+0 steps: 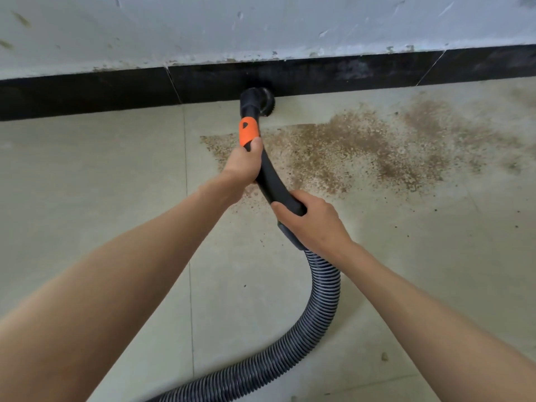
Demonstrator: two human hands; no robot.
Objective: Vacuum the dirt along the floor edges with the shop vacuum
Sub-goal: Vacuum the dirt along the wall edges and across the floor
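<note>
A black curved vacuum wand (271,178) with an orange collar (248,131) ends in a round brush nozzle (262,101) that touches the floor where it meets the black baseboard (87,94). My left hand (242,163) grips the wand just below the orange collar. My right hand (311,220) grips the wand's lower end, where the ribbed grey-black hose (316,323) joins it. Brown dirt (356,149) is spread over the pale floor to the right of the nozzle and reaches under my hands.
The hose curves down and leaves the frame at the bottom. A scuffed white wall (261,27) rises above the baseboard. Pale floor tiles (101,169) to the left of the nozzle show little dirt. Small specks lie scattered to the lower right.
</note>
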